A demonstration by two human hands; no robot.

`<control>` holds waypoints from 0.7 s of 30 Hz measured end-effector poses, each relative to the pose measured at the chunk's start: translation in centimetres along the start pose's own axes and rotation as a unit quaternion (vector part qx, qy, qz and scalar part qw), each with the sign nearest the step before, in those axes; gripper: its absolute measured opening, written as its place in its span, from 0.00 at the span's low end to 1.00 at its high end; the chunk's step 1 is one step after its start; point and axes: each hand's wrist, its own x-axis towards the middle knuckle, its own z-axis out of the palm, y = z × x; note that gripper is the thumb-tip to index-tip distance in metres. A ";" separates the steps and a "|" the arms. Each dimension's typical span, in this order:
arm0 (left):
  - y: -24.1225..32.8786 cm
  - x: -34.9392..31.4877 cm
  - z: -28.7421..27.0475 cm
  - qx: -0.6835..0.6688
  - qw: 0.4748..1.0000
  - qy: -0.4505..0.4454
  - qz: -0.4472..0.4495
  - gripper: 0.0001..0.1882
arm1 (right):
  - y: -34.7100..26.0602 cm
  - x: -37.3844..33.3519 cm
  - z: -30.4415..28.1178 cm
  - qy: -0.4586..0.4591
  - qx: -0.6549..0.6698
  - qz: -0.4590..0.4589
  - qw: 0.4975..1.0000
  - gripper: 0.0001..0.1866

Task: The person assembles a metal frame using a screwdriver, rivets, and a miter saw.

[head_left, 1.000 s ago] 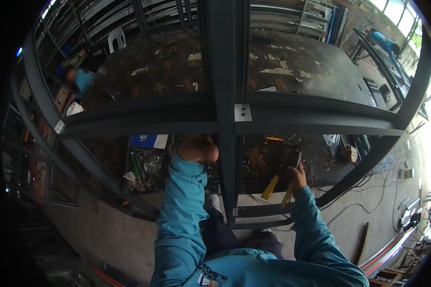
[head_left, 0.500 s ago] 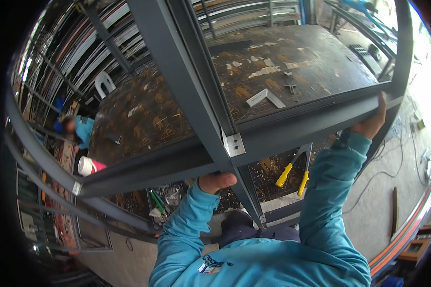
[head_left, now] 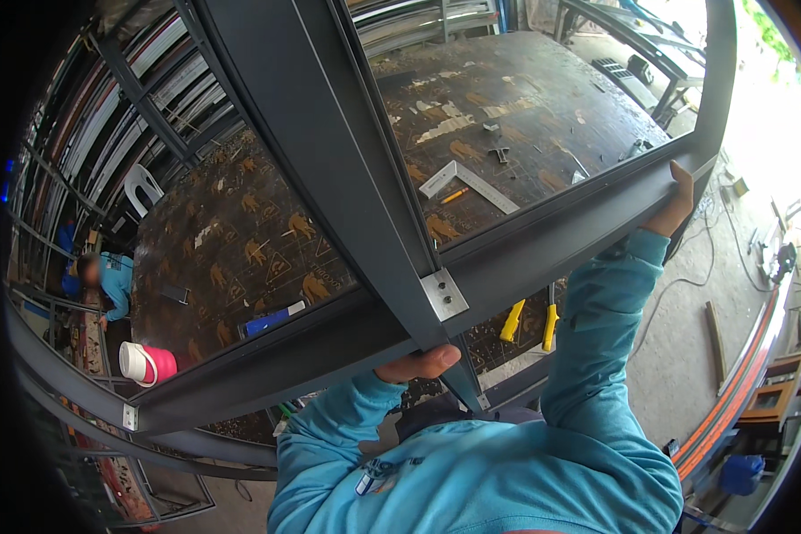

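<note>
A large dark grey metal frame [head_left: 543, 236] fills the view, held up in front of me over the table. At its middle joint, a silver bracket [head_left: 443, 295] with two dark screws fixes the upright bar [head_left: 311, 151] to the crossbar. Just under that joint, my left hand [head_left: 418, 365] is closed round the crossbar's near edge, thumb showing and the other fingers mostly hidden. My right hand [head_left: 672, 205] grips the crossbar near the frame's right corner, its fingers partly behind the bar. Another small silver bracket [head_left: 131, 417] sits at the frame's left end.
Behind the frame stands a worn dark table [head_left: 231, 222] bearing a silver try square [head_left: 472, 185], a pencil [head_left: 455, 196] and a pair of yellow handles [head_left: 513, 322]. A pink-and-white jug [head_left: 151, 363] is at left, near a person [head_left: 114, 283] in blue. Cables [head_left: 654, 307] cross the floor at right.
The frame appears nearer and larger, its crossbar's left end lower in the picture. Both hands keep their hold. A blue-and-white object and the pencil on the table have come into sight.
</note>
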 end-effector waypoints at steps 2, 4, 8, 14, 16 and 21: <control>-0.5 -0.4 -0.3 0.066 0.997 -0.019 0.047 0.26 | 0.0 -0.1 -0.2 -0.009 0.013 0.021 1.000 0.15; -1.1 -0.7 -0.7 0.111 0.989 -0.040 0.085 0.27 | 0.0 0.0 -0.4 -0.018 0.029 0.031 0.999 0.15; -0.5 -1.4 -1.5 0.123 0.982 -0.085 0.119 0.30 | -0.2 0.2 -0.7 -0.025 0.065 0.066 0.995 0.14; 2.6 -1.5 -1.4 -0.006 0.992 -0.105 0.064 0.35 | -0.9 -0.3 -0.6 -0.027 0.042 0.131 0.990 0.29; 2.8 -0.7 -1.0 -0.071 0.993 -0.086 0.024 0.37 | -0.8 -0.5 -0.7 -0.001 0.072 0.122 0.990 0.31; 2.3 1.8 -0.1 -0.199 0.978 -0.029 -0.053 0.41 | -0.3 -0.1 -1.2 -0.031 0.005 0.101 0.994 0.29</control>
